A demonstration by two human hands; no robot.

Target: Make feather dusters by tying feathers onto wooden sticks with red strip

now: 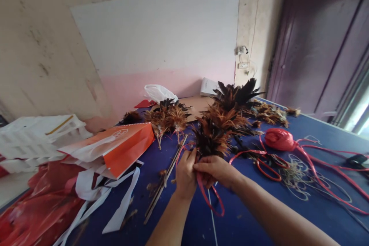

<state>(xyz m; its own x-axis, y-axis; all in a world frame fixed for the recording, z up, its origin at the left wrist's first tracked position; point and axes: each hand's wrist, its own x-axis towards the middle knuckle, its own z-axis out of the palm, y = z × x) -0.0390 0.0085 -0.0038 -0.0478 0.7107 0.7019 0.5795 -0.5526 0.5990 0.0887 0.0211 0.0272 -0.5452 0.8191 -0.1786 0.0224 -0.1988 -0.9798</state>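
A feather duster (217, 127) of brown and black feathers stands up in front of me. My left hand (185, 171) is closed around its lower end. Close against that, my right hand (215, 169) pinches pink plastic twine (221, 200) at the base of the feathers. A loop of the twine hangs below my hands, and another length runs right toward a pink twine ball (279, 139). The fingers cover the place where twine and duster meet. Thin sticks (165, 180) lie left of my left hand.
Feather bunches (168, 117) lie farther back on the blue table (242, 219). Right are red-handled scissors (268, 169), tangled pale string (296, 178) and loose feathers (269, 113). On the left sit an orange-and-white bag (129, 150), white strips (122, 207) and red plastic (43, 203).
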